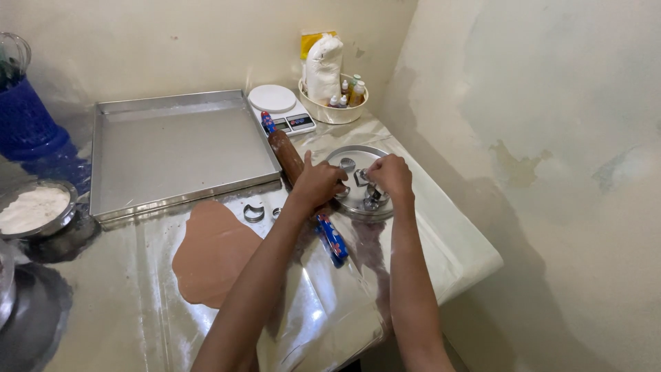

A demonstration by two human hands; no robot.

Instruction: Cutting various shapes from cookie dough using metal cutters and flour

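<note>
Both my hands reach over a round metal plate [358, 155] that holds several small metal cookie cutters. My left hand [318, 183] rests on the plate's left side, fingers curled over a cutter. My right hand [390, 175] pinches a small metal cutter [361, 176] above the plate's middle. A flat sheet of rolled brown dough [212, 253] lies on the plastic-covered table to the left of my arms. Beside the dough's upper edge sit two loose cutters [254, 213]. A brown rolling pin [285, 155] with blue handles lies under my left forearm.
A large empty metal baking tray [175, 148] sits at the back left. A white kitchen scale [282, 109] and a white bowl [332, 111] with small bottles and a bag stand by the wall. A bowl of flour [33, 209] and a blue container [24, 117] are far left.
</note>
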